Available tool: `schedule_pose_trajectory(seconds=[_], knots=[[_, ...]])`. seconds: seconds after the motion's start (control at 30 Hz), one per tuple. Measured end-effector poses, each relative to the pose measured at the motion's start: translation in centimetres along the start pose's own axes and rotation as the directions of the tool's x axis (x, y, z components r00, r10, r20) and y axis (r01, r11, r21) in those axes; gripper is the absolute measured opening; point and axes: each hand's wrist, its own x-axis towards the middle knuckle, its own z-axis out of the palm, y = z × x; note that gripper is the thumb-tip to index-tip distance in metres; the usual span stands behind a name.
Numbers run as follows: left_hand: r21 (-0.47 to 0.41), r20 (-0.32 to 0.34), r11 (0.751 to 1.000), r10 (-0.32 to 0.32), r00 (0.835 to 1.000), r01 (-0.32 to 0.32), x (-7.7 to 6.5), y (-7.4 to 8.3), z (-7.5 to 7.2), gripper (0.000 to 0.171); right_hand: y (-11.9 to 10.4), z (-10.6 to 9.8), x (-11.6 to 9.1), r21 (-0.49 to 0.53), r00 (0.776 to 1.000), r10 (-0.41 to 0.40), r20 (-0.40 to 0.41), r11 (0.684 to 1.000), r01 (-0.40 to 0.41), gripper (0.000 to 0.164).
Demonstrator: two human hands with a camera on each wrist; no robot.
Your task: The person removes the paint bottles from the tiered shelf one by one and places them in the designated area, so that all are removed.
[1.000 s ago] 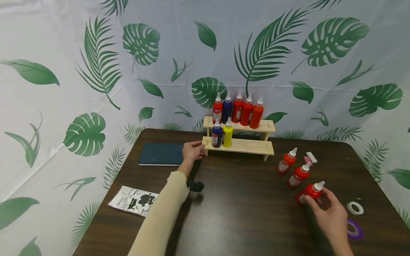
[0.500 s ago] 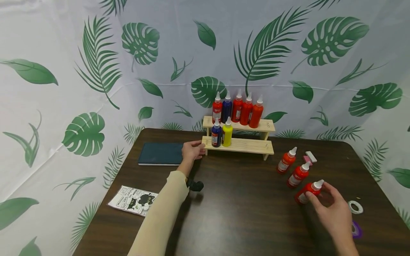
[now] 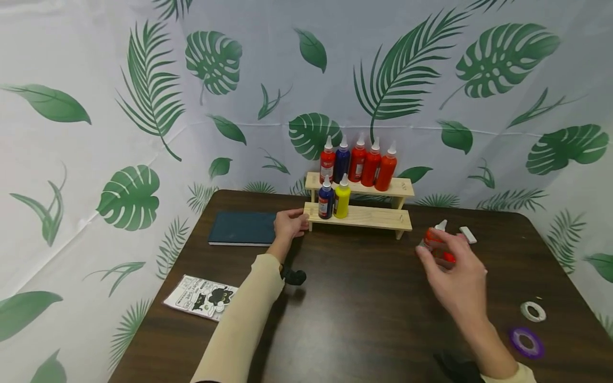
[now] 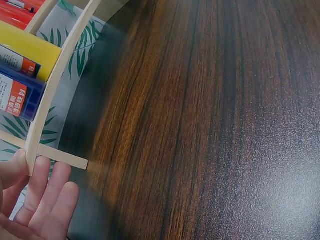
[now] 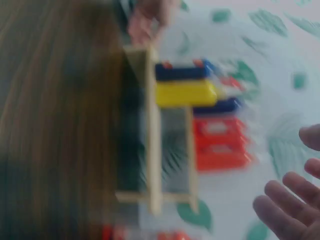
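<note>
My left hand (image 3: 289, 224) pinches the left end of the two-tier wooden rack (image 3: 378, 217); in the left wrist view the thumb lies on the lower board, the fingers below it. On that board stand a dark blue paint bottle (image 3: 325, 203) and a yellow paint bottle (image 3: 342, 202). Several red and blue paint bottles (image 3: 371, 169) fill the upper board. At the right, my right hand (image 3: 457, 282) hovers with thumb and fingers spread, holding nothing. An orange-red paint bottle (image 3: 433, 237) shows beyond its fingertips. Another red bottle (image 3: 449, 257) is partly covered by the hand, a third almost wholly.
A dark notebook (image 3: 241, 229) lies left of the rack, and a ruler-set packet (image 3: 200, 298) nearer. Right of the right hand are a white tape roll (image 3: 533, 311) and a purple tape roll (image 3: 525, 342). A white eraser (image 3: 467, 234) lies behind the bottles.
My right hand has let go of the nearest red bottle and moved forward and left toward the farther ones. The left hand stays on the rack.
</note>
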Motion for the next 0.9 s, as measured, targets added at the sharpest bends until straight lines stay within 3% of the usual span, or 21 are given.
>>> schedule_pose_trajectory(seconds=[0.07, 0.17, 0.3, 0.43, 0.6, 0.9], knots=[[-0.003, -0.013, 1.0, -0.001, 1.0, 0.001, -0.1, 0.0, 0.0, 0.026, -0.2, 2.1, 0.9, 0.03, 0.993, -0.013, 0.117, 1.0, 0.009, 0.045], [-0.002, -0.015, 1.0, -0.002, 1.0, 0.002, -0.2, 0.0, 0.0, 0.025, -0.5, 4.9, 2.6, 0.069, 0.966, 0.007, 0.26, 0.997, -0.026, 0.049], [-0.001, -0.011, 1.0, -0.009, 1.0, 0.009, -0.1, 0.1, 0.1, 0.026, -1.3, 8.2, 4.9, 0.12, 0.922, 0.058, 0.383, 0.986, -0.112, 0.051], [0.0, -0.008, 1.0, -0.01, 1.0, 0.01, -0.2, 0.1, 0.2, 0.026, -1.5, 11.2, 7.1, 0.115, 0.879, 0.063, 0.472, 0.985, -0.132, 0.057], [0.001, -0.025, 1.0, -0.005, 1.0, 0.005, -0.1, 0.2, 0.1, 0.026, -1.7, 14.2, 9.4, 0.069, 0.849, 0.087, 0.522, 0.987, -0.144, 0.066], [0.008, -0.02, 1.0, -0.002, 1.0, 0.002, -0.3, 0.2, 0.3, 0.026, -2.0, 16.9, 10.8, 0.09, 0.832, 0.133, 0.538, 0.973, -0.214, 0.069]])
